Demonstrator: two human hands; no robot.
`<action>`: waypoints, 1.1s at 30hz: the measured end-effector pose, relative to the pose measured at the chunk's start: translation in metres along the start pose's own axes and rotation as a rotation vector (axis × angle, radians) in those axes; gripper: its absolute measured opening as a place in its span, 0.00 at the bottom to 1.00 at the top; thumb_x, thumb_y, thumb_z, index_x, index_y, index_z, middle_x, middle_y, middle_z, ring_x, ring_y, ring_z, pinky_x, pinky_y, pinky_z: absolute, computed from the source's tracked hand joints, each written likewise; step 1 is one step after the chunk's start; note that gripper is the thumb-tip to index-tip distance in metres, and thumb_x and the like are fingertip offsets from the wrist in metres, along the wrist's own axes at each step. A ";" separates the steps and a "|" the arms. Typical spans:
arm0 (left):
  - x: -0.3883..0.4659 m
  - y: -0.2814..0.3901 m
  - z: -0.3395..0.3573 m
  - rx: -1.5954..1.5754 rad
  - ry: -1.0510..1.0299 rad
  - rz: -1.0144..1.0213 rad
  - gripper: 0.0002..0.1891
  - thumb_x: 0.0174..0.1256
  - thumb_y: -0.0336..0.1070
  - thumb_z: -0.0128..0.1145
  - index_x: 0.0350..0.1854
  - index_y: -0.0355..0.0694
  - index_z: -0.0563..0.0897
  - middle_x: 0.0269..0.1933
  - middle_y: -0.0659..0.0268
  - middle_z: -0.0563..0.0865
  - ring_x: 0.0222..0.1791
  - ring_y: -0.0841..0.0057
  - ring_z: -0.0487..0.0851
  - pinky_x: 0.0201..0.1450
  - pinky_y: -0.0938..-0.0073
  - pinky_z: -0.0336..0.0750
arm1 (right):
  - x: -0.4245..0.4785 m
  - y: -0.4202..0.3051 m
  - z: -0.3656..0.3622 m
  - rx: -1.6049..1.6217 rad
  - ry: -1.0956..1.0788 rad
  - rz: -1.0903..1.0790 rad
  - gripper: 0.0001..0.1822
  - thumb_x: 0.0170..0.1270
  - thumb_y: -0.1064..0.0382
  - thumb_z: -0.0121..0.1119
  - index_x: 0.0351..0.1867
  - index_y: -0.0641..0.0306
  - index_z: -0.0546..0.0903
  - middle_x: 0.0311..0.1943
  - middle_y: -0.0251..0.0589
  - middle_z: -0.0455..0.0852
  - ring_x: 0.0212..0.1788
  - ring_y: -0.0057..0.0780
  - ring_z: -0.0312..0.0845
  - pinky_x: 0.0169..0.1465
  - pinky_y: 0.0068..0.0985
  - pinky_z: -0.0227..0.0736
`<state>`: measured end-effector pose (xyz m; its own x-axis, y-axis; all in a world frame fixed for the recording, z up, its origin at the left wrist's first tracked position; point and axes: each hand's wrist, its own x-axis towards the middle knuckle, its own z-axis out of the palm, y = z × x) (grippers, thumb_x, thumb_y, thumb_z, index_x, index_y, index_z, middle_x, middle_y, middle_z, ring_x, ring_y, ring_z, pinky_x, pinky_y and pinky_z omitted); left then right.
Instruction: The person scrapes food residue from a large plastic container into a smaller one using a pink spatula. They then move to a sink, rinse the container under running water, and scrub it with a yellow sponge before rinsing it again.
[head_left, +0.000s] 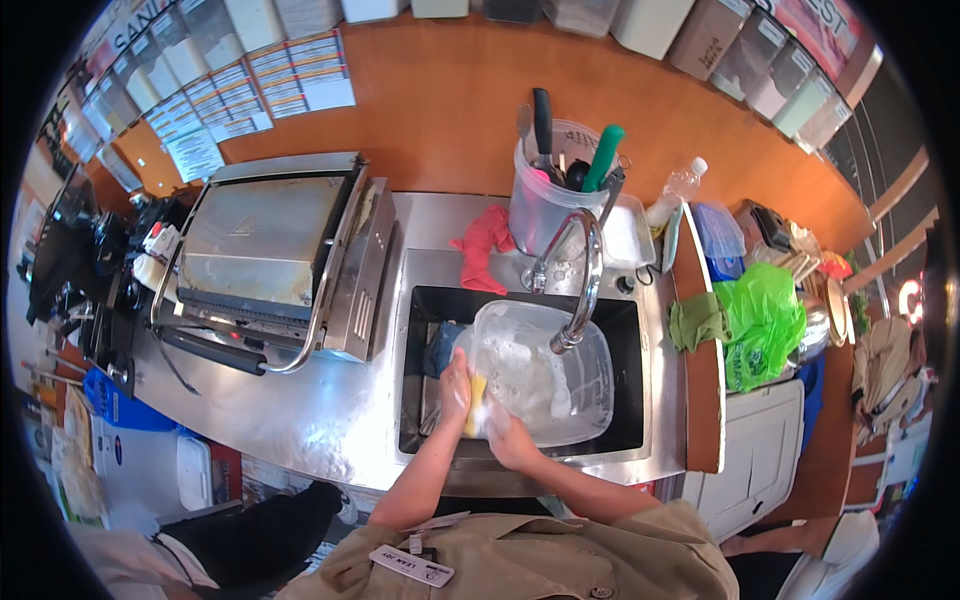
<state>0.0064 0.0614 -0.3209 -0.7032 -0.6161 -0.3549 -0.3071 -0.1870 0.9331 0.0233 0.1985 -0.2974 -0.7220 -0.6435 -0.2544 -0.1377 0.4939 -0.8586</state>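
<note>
Over the left side of a black sink (525, 450), my left hand (454, 394) is closed around a yellow sponge (478, 397). My right hand (510, 439) meets the sponge from the other side. Its fingers are blurred and covered in white suds, so whether it grips something is unclear. Beside both hands, a translucent plastic tub (592, 390) sits in the sink and holds cloudy, foamy water. A chrome gooseneck faucet (592, 277) arches over the tub. Dark blue cloth (444, 346) lies in the sink left of the tub.
Left on the steel counter (315, 420) stands a contact grill (259, 247). Behind the sink are a red cloth (484, 251) and a utensil bucket (544, 217). A divider (701, 405) with a green cloth (697, 321) borders the right. Other people's limbs (255, 536) show at both lower sides.
</note>
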 end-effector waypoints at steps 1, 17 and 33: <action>0.000 0.001 0.001 0.081 0.007 0.011 0.16 0.52 0.43 0.59 0.19 0.34 0.73 0.18 0.63 0.75 0.22 0.81 0.70 0.27 0.73 0.66 | -0.007 0.015 -0.006 -0.098 -0.080 -0.049 0.26 0.57 0.65 0.47 0.59 0.65 0.61 0.45 0.58 0.75 0.46 0.51 0.73 0.49 0.36 0.67; -0.008 0.006 -0.010 0.529 -0.026 0.376 0.08 0.39 0.23 0.49 0.20 0.35 0.63 0.15 0.59 0.64 0.15 0.67 0.64 0.21 0.70 0.61 | 0.149 0.202 0.017 -0.472 0.252 -0.035 0.28 0.57 0.59 0.43 0.61 0.60 0.60 0.64 0.49 0.53 0.67 0.47 0.43 0.67 0.36 0.38; 0.003 -0.036 -0.011 0.334 0.008 0.395 0.05 0.39 0.21 0.44 0.18 0.36 0.63 0.15 0.69 0.61 0.17 0.83 0.60 0.19 0.76 0.56 | 0.076 0.180 0.075 -0.541 -0.586 -0.116 0.31 0.55 0.42 0.45 0.58 0.55 0.65 0.57 0.54 0.66 0.62 0.50 0.55 0.62 0.51 0.43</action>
<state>0.0219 0.0578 -0.3547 -0.8025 -0.5962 0.0227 -0.2077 0.3148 0.9261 -0.0048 0.1946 -0.5046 -0.2308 -0.8358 -0.4981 -0.6074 0.5237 -0.5973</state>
